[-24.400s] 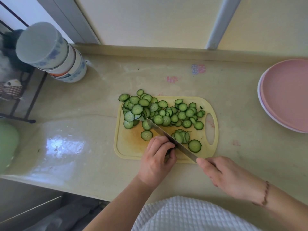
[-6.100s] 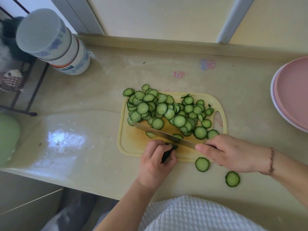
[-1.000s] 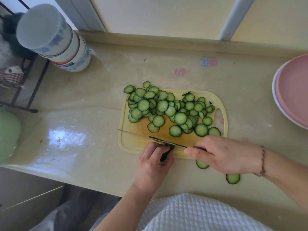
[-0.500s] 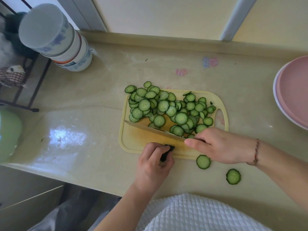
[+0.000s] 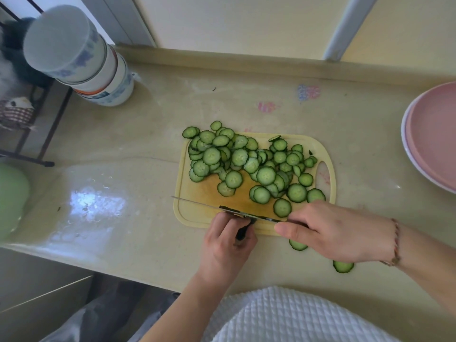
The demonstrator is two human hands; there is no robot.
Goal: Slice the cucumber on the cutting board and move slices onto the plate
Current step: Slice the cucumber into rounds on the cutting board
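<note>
Left hand (image 5: 225,245) pinches cucumber end (image 5: 243,232) on cutting board (image 5: 197,193). Right hand (image 5: 338,233) grips knife (image 5: 209,206). Slices (image 5: 246,161) piled on board. Plate (image 5: 434,137) far right on table (image 5: 123,181).

Bare-armed, sleeveless to the frame edge; braided reddish bracelet (image 5: 395,243) on the right wrist; white waffle-textured garment (image 5: 283,317) below the bracelet.

Landmark: yellow cutting board (image 5: 190,213).
Left of board: bare counter (image 5: 118,169); stacked bowls (image 5: 81,60) stand well away at the far left.
Beyond board: bare counter to the wall.
Right of board: open strip, then pink plate (image 5: 434,137).
Near edge: both hands, knife (image 5: 197,203), two stray slices (image 5: 343,267).
</note>
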